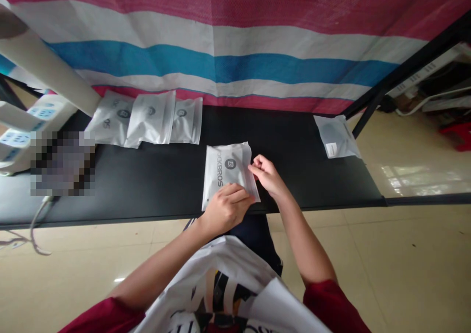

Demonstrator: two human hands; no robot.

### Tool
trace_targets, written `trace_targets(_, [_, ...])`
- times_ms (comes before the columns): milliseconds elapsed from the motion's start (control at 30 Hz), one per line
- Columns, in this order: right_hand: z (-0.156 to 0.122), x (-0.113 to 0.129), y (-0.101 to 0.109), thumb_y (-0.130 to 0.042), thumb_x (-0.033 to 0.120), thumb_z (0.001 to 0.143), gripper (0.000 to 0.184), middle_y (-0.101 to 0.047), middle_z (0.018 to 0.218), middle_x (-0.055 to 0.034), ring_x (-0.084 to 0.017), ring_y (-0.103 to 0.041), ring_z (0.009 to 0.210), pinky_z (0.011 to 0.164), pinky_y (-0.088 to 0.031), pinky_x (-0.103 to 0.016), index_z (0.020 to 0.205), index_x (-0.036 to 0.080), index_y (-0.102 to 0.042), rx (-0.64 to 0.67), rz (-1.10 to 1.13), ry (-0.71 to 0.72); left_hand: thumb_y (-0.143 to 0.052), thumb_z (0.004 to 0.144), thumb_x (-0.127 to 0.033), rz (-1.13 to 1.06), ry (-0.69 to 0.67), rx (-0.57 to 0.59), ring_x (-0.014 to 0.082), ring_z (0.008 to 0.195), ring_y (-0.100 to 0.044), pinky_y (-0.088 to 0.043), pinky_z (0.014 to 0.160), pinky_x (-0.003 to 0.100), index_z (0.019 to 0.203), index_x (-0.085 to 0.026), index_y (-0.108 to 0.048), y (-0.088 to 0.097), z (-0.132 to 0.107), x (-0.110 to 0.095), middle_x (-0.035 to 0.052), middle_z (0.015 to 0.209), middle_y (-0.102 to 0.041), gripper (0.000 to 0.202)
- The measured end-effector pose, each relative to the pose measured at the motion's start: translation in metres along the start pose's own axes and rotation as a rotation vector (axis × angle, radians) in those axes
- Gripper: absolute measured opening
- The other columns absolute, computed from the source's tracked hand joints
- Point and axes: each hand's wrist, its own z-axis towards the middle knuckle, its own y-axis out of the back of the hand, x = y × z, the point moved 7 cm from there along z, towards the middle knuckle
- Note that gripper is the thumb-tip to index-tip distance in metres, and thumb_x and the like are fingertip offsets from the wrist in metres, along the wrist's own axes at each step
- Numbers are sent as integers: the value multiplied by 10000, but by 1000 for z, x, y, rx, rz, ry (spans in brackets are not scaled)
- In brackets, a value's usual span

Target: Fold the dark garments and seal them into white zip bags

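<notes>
A white zip pouch (pixel 224 172) with dark lettering lies flat on the black table (pixel 294 141) in front of me. My left hand (pixel 225 209) rests on its near right corner with fingers curled, pressing it down. My right hand (pixel 268 175) pinches the pouch's right edge between thumb and fingers. Both hands touch the same pouch.
Three similar white pouches (pixel 147 119) lie overlapping at the table's back left. Another pouch (pixel 336 137) sits at the back right corner. White power strips (pixel 22 132) and a cable lie at the left. A striped cloth (pixel 235 43) hangs behind; tiled floor lies below.
</notes>
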Motion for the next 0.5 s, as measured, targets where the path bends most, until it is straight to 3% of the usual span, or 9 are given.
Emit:
trace_targets(133, [42, 0, 31, -616, 398, 737, 307, -363, 603, 77, -113, -386, 552, 560, -304, -238, 711, 247, -350, -205, -147, 100, -494, 964, -165, -57, -23, -8, 152, 755, -595, -459, 701, 312, 931, -189, -714, -11, -7, -25, 29, 812, -701, 224])
trace_targets(267, [42, 26, 36, -551, 398, 846, 175, -577, 767, -18, -195, -549, 736, 716, -399, -298, 864, 230, -506, -304, -534, 219, -523, 956, -201, -30, 154, 80, 194, 874, -626, -489, 782, 371, 964, -214, -718, -33, -6, -15, 49, 913, -715, 195])
trace_targets(367, [8, 56, 11, -497, 415, 920, 271, -636, 1069, -133, -288, -562, 1024, 907, -403, -383, 1066, 205, -587, -364, -830, 356, -568, 918, -189, -43, 190, 133, 238, 1041, -620, -503, 925, 444, 1028, -198, -702, -42, 0, -6, 84, 1086, -702, 174])
trace_targets(500, [-27, 53, -36, -552, 624, 872, 531, -640, 1182, -138, -326, -558, 1080, 910, -433, -408, 1274, 277, -567, -170, -977, 380, -608, 879, -216, -137, 113, 175, 260, 1052, -648, -505, 981, 438, 1026, -166, -704, -42, 2, -12, 106, 1067, -714, 183])
